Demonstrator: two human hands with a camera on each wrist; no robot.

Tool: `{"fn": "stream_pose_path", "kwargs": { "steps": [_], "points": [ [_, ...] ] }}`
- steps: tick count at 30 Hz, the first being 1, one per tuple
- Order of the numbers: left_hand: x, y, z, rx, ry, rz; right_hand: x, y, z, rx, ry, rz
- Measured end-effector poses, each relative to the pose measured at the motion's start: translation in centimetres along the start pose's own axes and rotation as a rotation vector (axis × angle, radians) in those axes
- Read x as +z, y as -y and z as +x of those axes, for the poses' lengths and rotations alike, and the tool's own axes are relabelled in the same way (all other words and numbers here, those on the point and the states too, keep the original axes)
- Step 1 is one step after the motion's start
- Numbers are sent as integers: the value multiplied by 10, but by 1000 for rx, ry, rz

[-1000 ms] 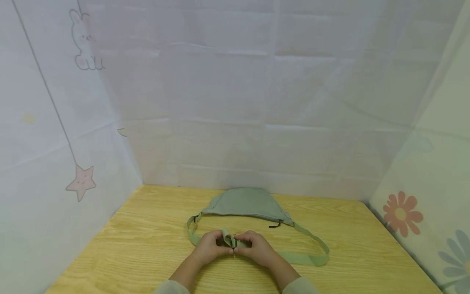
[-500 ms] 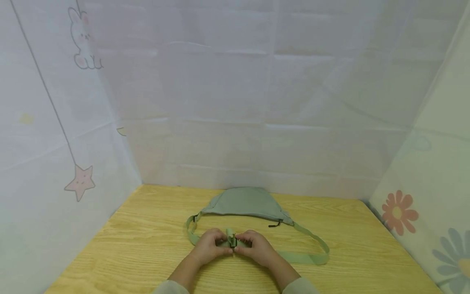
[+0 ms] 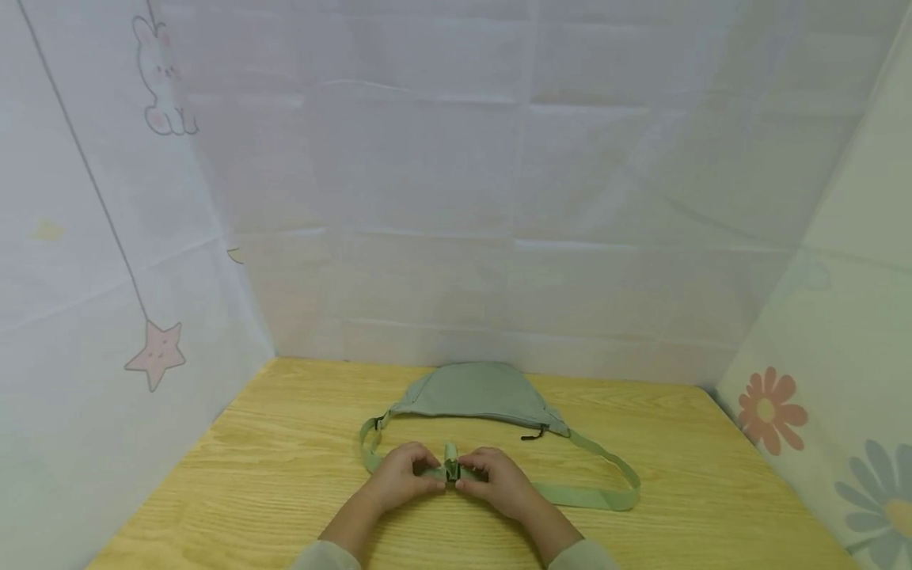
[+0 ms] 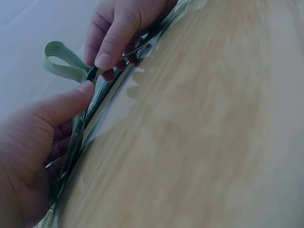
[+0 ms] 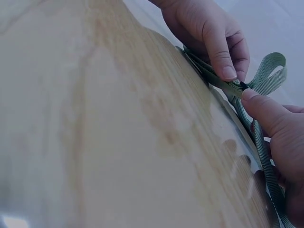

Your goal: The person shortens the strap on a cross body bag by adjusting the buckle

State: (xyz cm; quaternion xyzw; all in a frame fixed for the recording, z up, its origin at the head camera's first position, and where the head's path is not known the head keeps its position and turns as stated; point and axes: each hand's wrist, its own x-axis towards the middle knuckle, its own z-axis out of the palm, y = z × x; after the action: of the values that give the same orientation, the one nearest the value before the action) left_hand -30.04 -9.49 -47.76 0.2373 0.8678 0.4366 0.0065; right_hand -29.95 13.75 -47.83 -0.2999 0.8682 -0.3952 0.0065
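A grey-green waist bag (image 3: 477,392) lies toward the back of the table in the head view, its light green webbing strap (image 3: 591,499) looping forward. In front of it, my left hand (image 3: 404,479) and right hand (image 3: 502,481) face each other and pinch the strap on either side of a small black buckle (image 3: 452,473). Between the hands a loop of webbing (image 4: 61,64) sticks up from the buckle, seen clearly in the left wrist view. Both thumbs (image 5: 259,107) press close to the buckle. Curled fingers partly hide the strap.
The wooden table (image 3: 285,475) carries the bag near its back edge. A second black strap buckle (image 3: 379,423) sits at the bag's left end, and a black zipper pull (image 3: 532,437) hangs at its right. Printed cloth walls (image 3: 427,198) enclose the back and sides.
The webbing loop between my hands has swung from leaning left to standing upright. My left hand has shifted slightly left; the right hand and the bag have hardly moved.
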Motion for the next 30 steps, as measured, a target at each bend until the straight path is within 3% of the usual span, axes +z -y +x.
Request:
{"fn": "stream_pose_path", "kwargs": {
  "steps": [10,25,30],
  "points": [
    [-5,0,0,-33,32,-42,0,-1,-1,55,-4,-16],
    [-9,1,0,-59,38,-98,1,-4,-2,62,-9,-51],
    [-11,1,-1,-39,26,-37,0,-3,-2,67,-6,-53]
  ]
}}
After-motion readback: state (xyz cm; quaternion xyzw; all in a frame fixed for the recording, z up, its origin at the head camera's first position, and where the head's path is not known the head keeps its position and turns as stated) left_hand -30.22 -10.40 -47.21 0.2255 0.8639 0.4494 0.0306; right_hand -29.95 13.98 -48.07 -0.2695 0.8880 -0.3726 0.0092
